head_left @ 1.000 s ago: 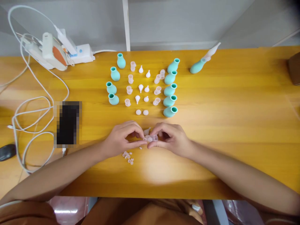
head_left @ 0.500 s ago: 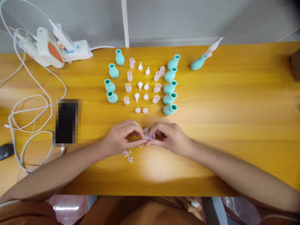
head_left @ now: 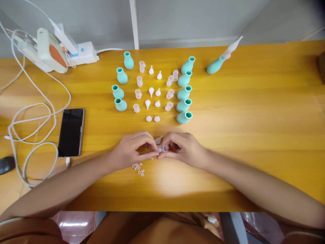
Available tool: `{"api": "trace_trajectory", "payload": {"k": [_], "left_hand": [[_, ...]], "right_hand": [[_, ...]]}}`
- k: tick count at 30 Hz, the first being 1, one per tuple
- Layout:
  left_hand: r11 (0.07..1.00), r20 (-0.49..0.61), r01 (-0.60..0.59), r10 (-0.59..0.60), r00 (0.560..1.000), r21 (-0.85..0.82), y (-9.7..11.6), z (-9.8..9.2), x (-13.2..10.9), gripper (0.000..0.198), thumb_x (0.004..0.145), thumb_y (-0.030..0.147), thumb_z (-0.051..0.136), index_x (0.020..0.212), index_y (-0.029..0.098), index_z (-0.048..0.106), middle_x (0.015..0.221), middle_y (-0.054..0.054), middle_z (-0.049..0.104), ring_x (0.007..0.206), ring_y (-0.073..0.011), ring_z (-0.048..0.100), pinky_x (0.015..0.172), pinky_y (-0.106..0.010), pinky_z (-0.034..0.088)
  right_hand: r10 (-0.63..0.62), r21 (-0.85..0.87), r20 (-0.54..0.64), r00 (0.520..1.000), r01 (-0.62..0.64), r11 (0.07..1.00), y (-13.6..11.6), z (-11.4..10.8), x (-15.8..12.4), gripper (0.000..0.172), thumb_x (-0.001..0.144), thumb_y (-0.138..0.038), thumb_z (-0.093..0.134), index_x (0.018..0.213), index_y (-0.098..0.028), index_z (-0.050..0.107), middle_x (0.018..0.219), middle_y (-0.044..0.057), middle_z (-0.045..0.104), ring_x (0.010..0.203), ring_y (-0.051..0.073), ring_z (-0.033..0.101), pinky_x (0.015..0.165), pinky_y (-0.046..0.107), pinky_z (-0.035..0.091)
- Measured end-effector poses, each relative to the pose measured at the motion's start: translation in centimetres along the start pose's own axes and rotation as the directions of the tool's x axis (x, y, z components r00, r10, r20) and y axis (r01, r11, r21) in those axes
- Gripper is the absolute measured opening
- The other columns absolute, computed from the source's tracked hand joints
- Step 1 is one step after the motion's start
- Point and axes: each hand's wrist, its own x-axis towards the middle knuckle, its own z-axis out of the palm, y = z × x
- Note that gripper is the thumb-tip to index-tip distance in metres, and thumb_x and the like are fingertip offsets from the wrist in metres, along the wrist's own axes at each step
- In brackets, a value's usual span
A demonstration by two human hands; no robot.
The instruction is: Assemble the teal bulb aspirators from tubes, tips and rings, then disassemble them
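A person's left hand (head_left: 132, 149) and right hand (head_left: 187, 151) meet above a wooden table (head_left: 243, 122), both pinching a small clear plastic tube (head_left: 164, 148) between thumb and fingers. Tiny rings (head_left: 142, 175) lie scattered near the left wrist. Beyond the hands, teal bulbs (head_left: 183, 105) flank clear cups (head_left: 139, 81).

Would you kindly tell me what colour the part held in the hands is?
The held part looks translucent, with a faint pinkish tint; the head view shows it.
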Motion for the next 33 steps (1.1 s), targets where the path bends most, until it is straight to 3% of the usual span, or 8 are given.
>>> {"api": "trace_trajectory", "payload": {"k": [13,22,33], "left_hand": [[1.000,-0.038,0.008,-0.009,0.999,-0.019,-0.01,-0.13,0.44,0.013,0.096,0.015,0.080,0.104,0.021,0.072,0.101,-0.004,0.079,0.091,-0.0145,0.076,0.085,-0.026,0.060],[0.999,-0.029,0.035,-0.036,0.999,-0.028,-0.08,-0.12,0.39,0.015,0.095,0.016,0.082,0.104,0.021,0.072,0.100,-0.003,0.078,0.089,-0.0139,0.075,0.083,-0.026,0.059],[1.000,-0.023,-0.012,0.012,1.000,0.005,-0.14,-0.07,0.59,0.012,0.097,0.015,0.080,0.103,0.021,0.071,0.100,-0.004,0.078,0.092,-0.0150,0.074,0.085,-0.027,0.059]], "right_hand": [[0.024,-0.009,-0.048,0.999,-0.025,1.000,-0.13,-0.09,0.12,0.033,0.096,-0.047,0.085,0.096,-0.019,0.067,0.079,-0.002,0.074,0.054,0.006,0.055,0.050,0.019,0.041],[-0.001,0.039,-0.044,0.999,0.003,0.999,-0.11,-0.08,0.11,0.028,0.094,-0.035,0.088,0.099,-0.019,0.066,0.084,-0.002,0.077,0.058,0.006,0.061,0.051,0.017,0.043],[-0.001,0.050,-0.019,1.000,0.002,0.999,-0.17,-0.12,0.15,0.029,0.095,-0.038,0.088,0.098,-0.018,0.067,0.083,-0.001,0.075,0.058,0.006,0.058,0.051,0.017,0.043]]}}
